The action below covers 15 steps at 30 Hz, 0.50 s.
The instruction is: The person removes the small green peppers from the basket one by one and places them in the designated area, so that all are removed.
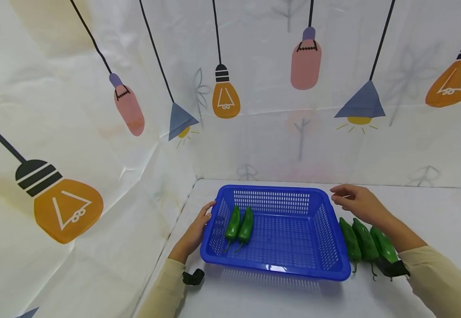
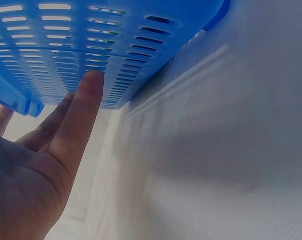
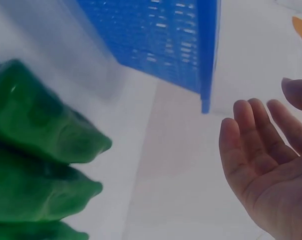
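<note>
A blue plastic basket (image 1: 282, 265) stands on the white table, with two green peppers (image 1: 233, 224) lying side by side in its left part. The left hand (image 1: 193, 230) is at the basket's left side; in the left wrist view its extended fingers (image 2: 86, 100) touch the perforated wall. To the right of the basket the right hand (image 1: 357, 202) is held in the air, holding nothing, its fingers slightly bent and apart from the rim. Below that hand, three green peppers (image 1: 365, 240) lie in a row beside the basket; the right wrist view shows their tips (image 3: 91, 190).
White sheets printed with hanging lamps (image 1: 226, 99) form the wall behind and at the left. The white table surface (image 1: 445, 221) extends right of the peppers. A dark wrist strap (image 1: 193, 277) is at the left sleeve, another (image 1: 392, 267) at the right.
</note>
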Each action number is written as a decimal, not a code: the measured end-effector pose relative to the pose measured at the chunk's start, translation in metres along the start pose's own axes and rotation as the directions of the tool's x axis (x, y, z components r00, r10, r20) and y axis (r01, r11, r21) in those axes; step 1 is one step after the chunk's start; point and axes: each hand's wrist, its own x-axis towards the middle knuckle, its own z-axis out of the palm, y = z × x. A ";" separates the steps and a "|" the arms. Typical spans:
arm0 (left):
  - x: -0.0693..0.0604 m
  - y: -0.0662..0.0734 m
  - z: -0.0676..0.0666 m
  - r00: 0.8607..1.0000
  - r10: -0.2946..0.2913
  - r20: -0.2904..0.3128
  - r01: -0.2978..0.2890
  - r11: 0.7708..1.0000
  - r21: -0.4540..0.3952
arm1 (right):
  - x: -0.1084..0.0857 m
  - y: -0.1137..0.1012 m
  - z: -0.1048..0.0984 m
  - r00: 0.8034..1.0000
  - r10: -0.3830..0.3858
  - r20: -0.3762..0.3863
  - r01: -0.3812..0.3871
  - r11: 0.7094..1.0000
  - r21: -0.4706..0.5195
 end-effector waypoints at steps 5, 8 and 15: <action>0.000 -0.001 0.000 1.000 0.001 -0.001 -0.001 1.000 0.005 | 0.007 -0.012 0.004 1.000 -0.008 0.010 0.008 1.000 0.017; 0.000 -0.001 0.000 1.000 0.002 0.000 -0.002 1.000 0.004 | 0.011 -0.018 0.007 1.000 -0.020 0.015 0.020 0.999 0.027; 0.000 0.000 0.000 1.000 0.014 0.006 -0.014 1.000 0.010 | 0.021 -0.028 0.013 0.998 -0.051 0.031 0.049 0.998 0.036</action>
